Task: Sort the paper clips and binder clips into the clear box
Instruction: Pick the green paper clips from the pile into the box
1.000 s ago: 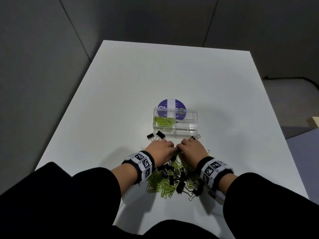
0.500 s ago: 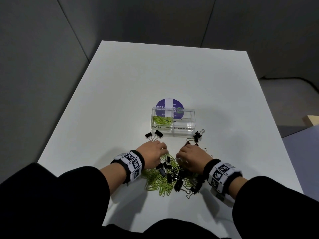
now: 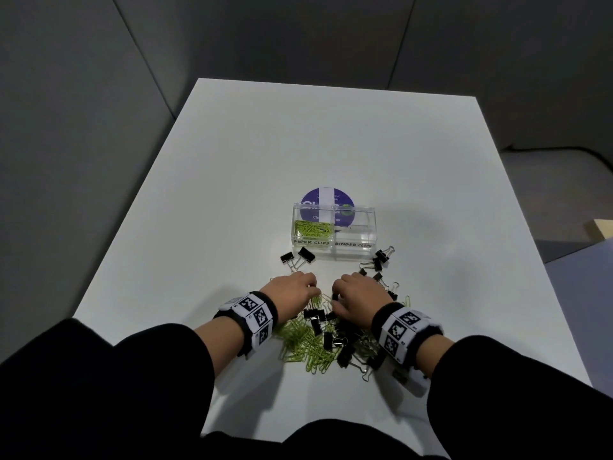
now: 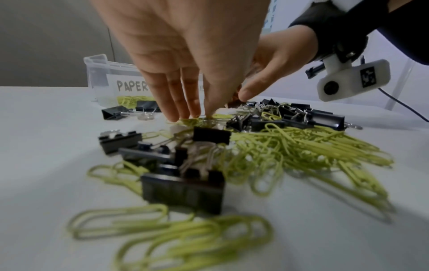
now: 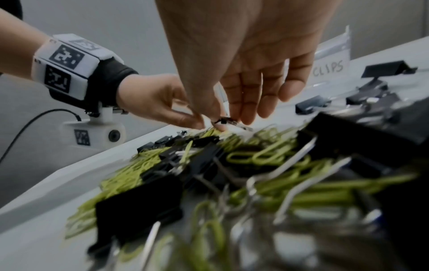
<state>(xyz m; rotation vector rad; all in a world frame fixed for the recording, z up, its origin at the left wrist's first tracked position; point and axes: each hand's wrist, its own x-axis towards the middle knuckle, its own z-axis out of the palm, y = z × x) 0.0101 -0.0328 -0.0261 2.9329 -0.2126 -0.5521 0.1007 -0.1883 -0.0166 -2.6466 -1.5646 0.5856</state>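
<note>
The clear two-part box (image 3: 352, 234) stands mid-table, labelled PAPER CLIPS and BINDER CLIPS; green paper clips (image 3: 311, 228) fill its left part. In front of it lies a mixed pile of green paper clips (image 3: 303, 346) and black binder clips (image 3: 328, 340). My left hand (image 3: 292, 292) reaches down into the pile's far edge, and its thumb and fingers (image 4: 183, 113) close on green paper clips (image 4: 204, 120). My right hand (image 3: 356, 297) is beside it and pinches a small black binder clip (image 5: 223, 121) between thumb and fingers.
A purple round disc (image 3: 326, 198) stands behind the box. Two binder clips (image 3: 297, 257) lie off the box's left front corner, and several more (image 3: 379, 258) by its right front corner. The white table (image 3: 232, 180) ends close to my body.
Both hands drew back from the box's front toward the pile and moved slightly apart. Binder clips by the box's right front corner came into view.
</note>
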